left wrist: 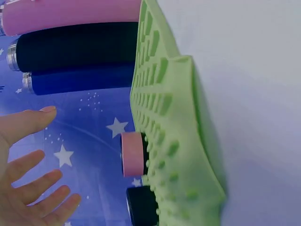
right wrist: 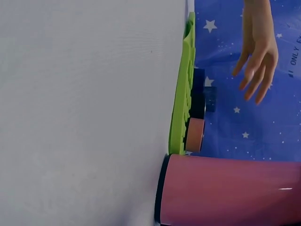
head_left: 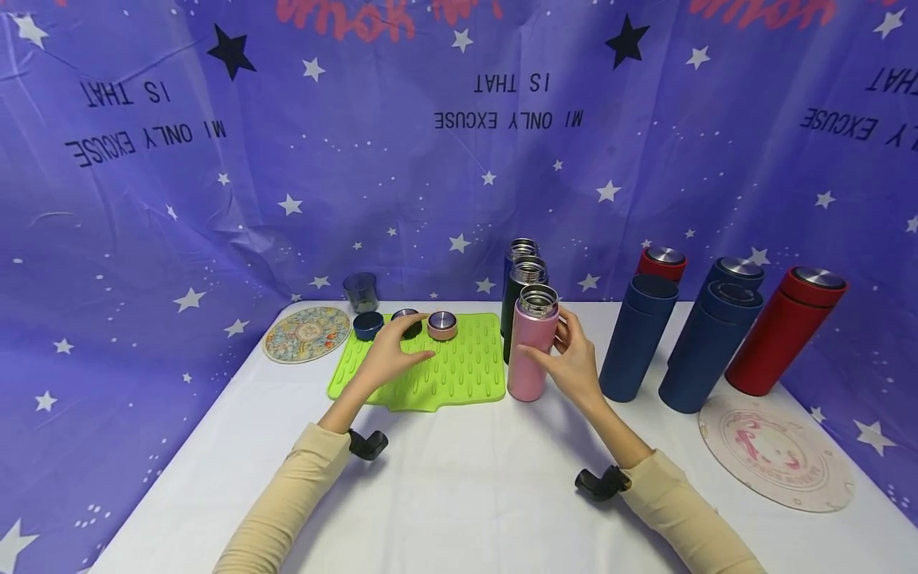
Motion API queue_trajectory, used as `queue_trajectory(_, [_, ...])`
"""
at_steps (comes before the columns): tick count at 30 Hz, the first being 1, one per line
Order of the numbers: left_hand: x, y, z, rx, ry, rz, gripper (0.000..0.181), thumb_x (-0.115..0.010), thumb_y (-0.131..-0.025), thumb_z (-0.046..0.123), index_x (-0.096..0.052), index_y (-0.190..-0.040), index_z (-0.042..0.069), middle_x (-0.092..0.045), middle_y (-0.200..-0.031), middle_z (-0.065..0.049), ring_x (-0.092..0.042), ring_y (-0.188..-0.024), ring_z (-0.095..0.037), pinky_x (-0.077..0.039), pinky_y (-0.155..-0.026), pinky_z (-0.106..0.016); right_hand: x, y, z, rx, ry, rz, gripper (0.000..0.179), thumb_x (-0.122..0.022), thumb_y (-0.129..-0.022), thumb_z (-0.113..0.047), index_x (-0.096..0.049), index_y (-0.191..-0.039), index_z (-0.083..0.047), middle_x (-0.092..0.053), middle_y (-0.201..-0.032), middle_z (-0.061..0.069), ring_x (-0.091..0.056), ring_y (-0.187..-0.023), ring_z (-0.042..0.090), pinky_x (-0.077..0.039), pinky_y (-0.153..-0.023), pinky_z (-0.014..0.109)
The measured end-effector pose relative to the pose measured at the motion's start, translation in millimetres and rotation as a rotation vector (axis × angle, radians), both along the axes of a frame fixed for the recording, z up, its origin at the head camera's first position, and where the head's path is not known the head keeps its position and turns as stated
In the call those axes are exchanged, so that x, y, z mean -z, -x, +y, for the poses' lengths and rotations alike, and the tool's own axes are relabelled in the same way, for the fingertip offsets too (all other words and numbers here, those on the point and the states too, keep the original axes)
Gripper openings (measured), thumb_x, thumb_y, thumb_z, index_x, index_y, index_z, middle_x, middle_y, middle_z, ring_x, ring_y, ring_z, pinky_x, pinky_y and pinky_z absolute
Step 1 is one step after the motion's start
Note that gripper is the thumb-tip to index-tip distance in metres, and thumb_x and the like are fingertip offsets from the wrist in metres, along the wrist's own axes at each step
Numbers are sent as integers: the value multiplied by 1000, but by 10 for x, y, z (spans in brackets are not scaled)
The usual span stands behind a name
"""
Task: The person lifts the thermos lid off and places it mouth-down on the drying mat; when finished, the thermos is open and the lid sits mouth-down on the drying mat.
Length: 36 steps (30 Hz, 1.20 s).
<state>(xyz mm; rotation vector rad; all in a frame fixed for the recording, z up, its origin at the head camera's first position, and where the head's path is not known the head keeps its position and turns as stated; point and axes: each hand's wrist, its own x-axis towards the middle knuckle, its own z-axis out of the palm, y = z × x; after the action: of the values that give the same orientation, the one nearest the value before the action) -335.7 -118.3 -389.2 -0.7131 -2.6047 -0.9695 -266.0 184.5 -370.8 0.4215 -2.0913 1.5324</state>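
My right hand (head_left: 571, 363) grips a pink thermos bottle (head_left: 531, 363) from its right side, thumb across the front and fingers behind. The bottle is upright and lidless, its steel mouth showing. Above a green silicone mat (head_left: 466, 375), my left hand (head_left: 390, 351) hovers with fingers spread and nothing in them. On the mat sit a pink lid (head_left: 442, 326), a black lid (head_left: 406, 322) partly behind the left fingers, and a dark blue lid (head_left: 369, 325). Behind the pink bottle stand a black bottle (head_left: 511, 307) and a blue bottle (head_left: 519, 249), also lidless.
To the right stand lidded blue bottles (head_left: 638, 339) and red bottles (head_left: 785, 331). A pale round mat (head_left: 774, 454) lies in front of them. At the left are a patterned round mat (head_left: 307, 335) and a dark clear cup (head_left: 362, 293). A purple curtain (head_left: 402, 175) hangs behind the table.
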Motion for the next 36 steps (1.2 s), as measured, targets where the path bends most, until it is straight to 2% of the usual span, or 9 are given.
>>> queue_trajectory(6, [26, -193, -241, -44, -5, 3, 67, -79, -81, 22, -50, -140, 8, -48, -140, -19, -39, -131, -42, -36, -103, -60, 23, 50, 16, -6, -13, -12, 79, -81, -75, -1, -37, -140, 6, -55, -129, 28, -54, -120, 39, -44, -99, 49])
queue_trajectory(11, [80, -271, -430, -103, 8, -6, 68, -79, -80, 21, -49, -139, 5, -48, -139, -22, -40, -129, -44, -33, -105, -61, 181, 199, 111, -13, -47, -29, 84, -83, -76, -12, -34, -145, -3, -52, -135, 22, -51, -125, 35, -42, -102, 49])
queue_trajectory(14, [136, -292, -551, -136, 24, -31, 68, -79, -80, 20, -48, -139, 3, -47, -139, -23, -39, -129, -45, -32, -105, -61, 252, 225, 195, -12, -93, -41, 89, -84, -76, -21, -32, -147, -10, -47, -143, 15, -46, -130, 29, -40, -105, 44])
queue_trajectory(20, [224, -288, -786, -191, 27, -80, 69, -78, -80, 18, -47, -138, -1, -45, -140, -27, -37, -129, -49, -29, -106, -62, 217, 66, 368, 6, -142, -20, 88, -83, -77, -23, -32, -148, -13, -42, -147, 11, -42, -134, 25, -35, -109, 39])
queue_trajectory(26, [315, -260, -975, -225, 47, -126, 72, -79, -79, 20, -45, -138, -5, -42, -139, -32, -35, -128, -52, -29, -106, -63, 150, -104, 530, 48, -185, 7, 84, -82, -77, -13, -36, -147, -9, -45, -145, 15, -43, -132, 31, -35, -107, 44])
queue_trajectory(29, [353, -263, -1026, -224, 58, -154, 74, -80, -79, 21, -44, -137, -8, -42, -138, -34, -36, -127, -53, -30, -105, -63, 107, -186, 604, 63, -192, 28, 82, -82, -77, -10, -38, -146, -10, -46, -144, 12, -44, -132, 30, -35, -108, 37])
queue_trajectory(33, [388, -258, -1064, -208, 80, -188, 76, -80, -78, 22, -43, -137, -10, -43, -136, -35, -38, -125, -52, -31, -105, -62, 46, -310, 710, 113, -208, 80, 84, -83, -76, -11, -39, -146, -16, -46, -145, 7, -44, -132, 25, -35, -105, 19])
queue_trajectory(36, [398, -243, -1077, -196, 86, -225, 77, -80, -78, 23, -43, -138, -9, -43, -137, -35, -39, -125, -53, -32, -104, -62, -2, -389, 791, 173, -204, 132, 87, -84, -73, -5, -39, -147, -16, -47, -144, 9, -45, -131, 24, -35, -104, 17])
